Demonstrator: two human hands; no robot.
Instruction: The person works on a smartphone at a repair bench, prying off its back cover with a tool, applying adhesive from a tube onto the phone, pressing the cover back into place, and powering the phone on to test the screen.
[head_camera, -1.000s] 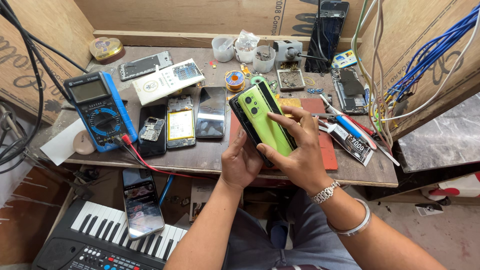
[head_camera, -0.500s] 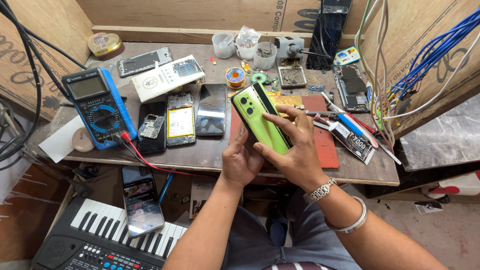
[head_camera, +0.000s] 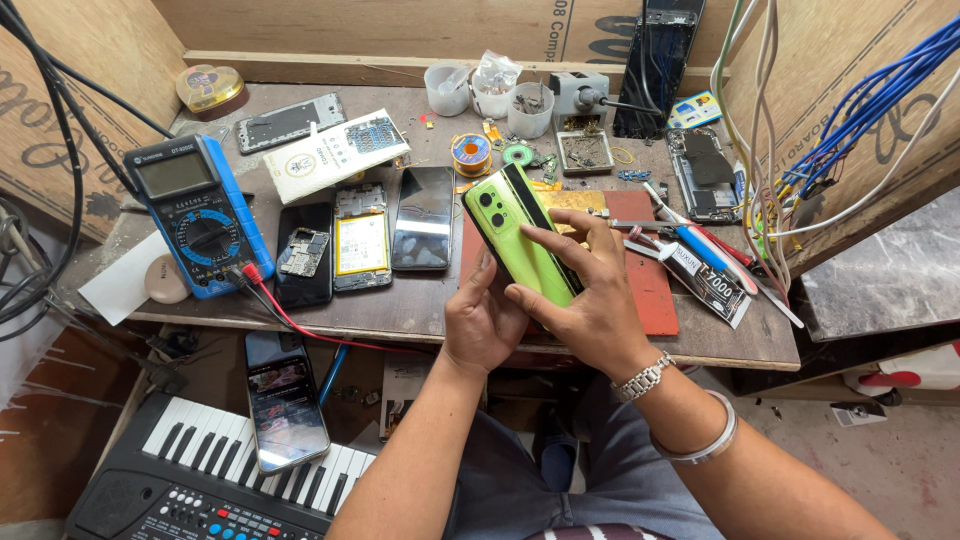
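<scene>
The lower end of a lime-green phone (head_camera: 520, 235) lies hidden between the left hand (head_camera: 485, 325) and right hand (head_camera: 590, 300), its screen side turned away from the camera. A keyboard (head_camera: 200, 480) is cut off by the bottom edge, part of its keys covered by a phone (head_camera: 285, 400) resting on them. The contents of three small cups (head_camera: 490, 90) at the bench's back are too small to tell, and blue cables (head_camera: 870, 100) run out of the right edge.
</scene>
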